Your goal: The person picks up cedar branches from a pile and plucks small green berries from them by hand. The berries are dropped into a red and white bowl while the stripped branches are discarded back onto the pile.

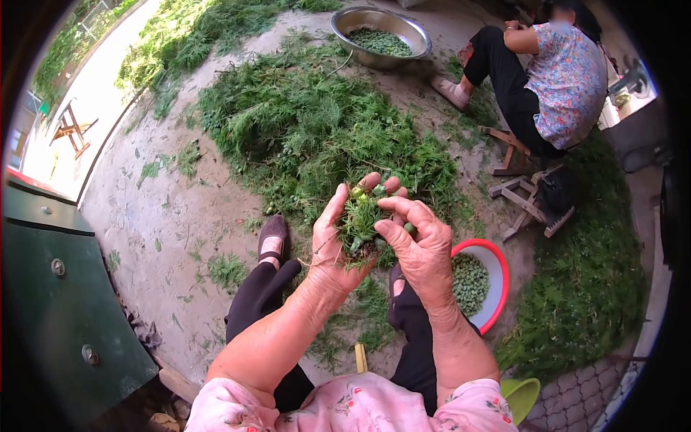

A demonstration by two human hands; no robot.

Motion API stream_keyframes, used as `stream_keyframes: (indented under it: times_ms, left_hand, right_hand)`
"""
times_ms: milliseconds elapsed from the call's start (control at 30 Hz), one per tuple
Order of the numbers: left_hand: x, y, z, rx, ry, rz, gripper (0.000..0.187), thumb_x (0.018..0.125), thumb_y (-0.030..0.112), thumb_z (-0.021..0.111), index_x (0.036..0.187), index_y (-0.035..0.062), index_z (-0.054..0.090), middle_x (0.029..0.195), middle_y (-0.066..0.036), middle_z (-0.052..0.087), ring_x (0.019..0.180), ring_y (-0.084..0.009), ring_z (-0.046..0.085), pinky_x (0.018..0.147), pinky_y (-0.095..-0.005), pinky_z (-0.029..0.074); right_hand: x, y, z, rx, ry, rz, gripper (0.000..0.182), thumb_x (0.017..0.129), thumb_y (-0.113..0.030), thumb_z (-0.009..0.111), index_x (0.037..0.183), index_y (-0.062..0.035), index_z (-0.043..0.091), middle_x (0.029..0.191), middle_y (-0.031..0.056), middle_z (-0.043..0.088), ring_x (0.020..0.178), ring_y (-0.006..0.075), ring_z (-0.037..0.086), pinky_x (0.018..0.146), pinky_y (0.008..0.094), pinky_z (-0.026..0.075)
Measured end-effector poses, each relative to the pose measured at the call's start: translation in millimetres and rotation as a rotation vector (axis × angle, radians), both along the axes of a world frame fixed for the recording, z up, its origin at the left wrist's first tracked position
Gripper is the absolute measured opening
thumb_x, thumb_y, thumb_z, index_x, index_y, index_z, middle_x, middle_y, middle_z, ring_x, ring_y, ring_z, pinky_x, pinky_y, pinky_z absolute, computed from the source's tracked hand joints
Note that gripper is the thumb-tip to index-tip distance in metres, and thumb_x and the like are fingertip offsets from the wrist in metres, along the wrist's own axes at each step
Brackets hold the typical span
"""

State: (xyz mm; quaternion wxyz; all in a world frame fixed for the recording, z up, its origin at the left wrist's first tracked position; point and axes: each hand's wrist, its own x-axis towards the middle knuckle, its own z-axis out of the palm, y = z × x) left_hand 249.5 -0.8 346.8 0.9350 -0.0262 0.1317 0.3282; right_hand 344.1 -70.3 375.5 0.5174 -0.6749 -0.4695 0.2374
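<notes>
You wore a pink floral short-sleeved top (360, 407), black trousers (263, 299) below your bare hands, and dark strapped shoes (273, 237), one beyond your left hand (335, 248).

head cam | looks steeply down, forward | close over lap, wide fisheye

Soft daylight, shade on ground; overexposed glare upper left; strong fisheye warp, black vignette corners.
</notes>
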Motion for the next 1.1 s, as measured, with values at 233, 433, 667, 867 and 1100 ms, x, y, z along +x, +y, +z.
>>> stream_keyframes:
  times_ms: [233, 433, 667, 867, 1100]
  left_hand:
    - [2.3, -4.5, -4.5, 0.025, -0.017, -0.031, 0.046, 0.094, 0.040, 0.038, 0.123, 0.0050, 0.044, 0.126, -0.019, 0.046, 0.119, -0.0321, 0.043, 0.101, -0.0466, 0.036]
    - [0.7, -0.8, -1.7, -0.022, -0.031, 0.002, 0.045, 0.093, 0.039, 0.039, 0.121, 0.0050, 0.046, 0.125, -0.017, 0.047, 0.119, -0.0316, 0.043, 0.102, -0.0465, 0.034]
    - [-0.8, -0.3, -3.3, -0.001, -0.009, -0.016, 0.047, 0.093, 0.041, 0.039, 0.121, 0.0047, 0.047, 0.126, -0.018, 0.047, 0.117, -0.0322, 0.045, 0.101, -0.0460, 0.036]
    - [0.0, -0.4, -1.4, -0.042, 0.000, 0.005, 0.045, 0.093, 0.040, 0.039, 0.120, 0.0045, 0.047, 0.122, -0.017, 0.050, 0.112, -0.0292, 0.049, 0.097, -0.0437, 0.041]
    - [-6.9, -2.5, 0.5, -0.040, 0.157, -0.106, 0.041, 0.092, 0.037, 0.046, 0.116, 0.0039, 0.051, 0.112, -0.015, 0.057, 0.103, -0.0259, 0.056, 0.088, -0.0417, 0.047]
  right_hand:
    - [-9.5, -0.5, -3.9, 0.016, -0.101, -0.027, 0.012, 0.075, -0.005, 0.068, 0.084, -0.0011, 0.061, 0.078, 0.0069, 0.061, 0.068, 0.0152, 0.057, 0.063, 0.0272, 0.046]
    - [-2.7, -7.6, 9.6, -0.080, 0.620, 0.016, 0.007, 0.081, -0.007, 0.065, 0.081, -0.0015, 0.060, 0.070, -0.0022, 0.056, 0.064, 0.0060, 0.048, 0.061, 0.0212, 0.042]
    - [-11.1, -10.3, 11.7, -0.013, 0.493, 0.345, 0.012, 0.081, -0.012, 0.066, 0.083, -0.0023, 0.060, 0.067, -0.0035, 0.053, 0.055, 0.0042, 0.044, 0.051, 0.0183, 0.034]
    - [-3.6, -5.6, 1.7, 0.041, 0.990, 0.040, 0.009, 0.086, -0.011, 0.061, 0.085, -0.0028, 0.057, 0.062, -0.0057, 0.049, 0.045, 0.0008, 0.037, 0.039, 0.0169, 0.026]
    - [13.0, -2.5, 3.1, 0.023, 0.796, -0.138, 0.009, 0.085, -0.011, 0.062, 0.087, -0.0027, 0.058, 0.063, -0.0056, 0.050, 0.045, -0.0005, 0.036, 0.039, 0.0161, 0.025]
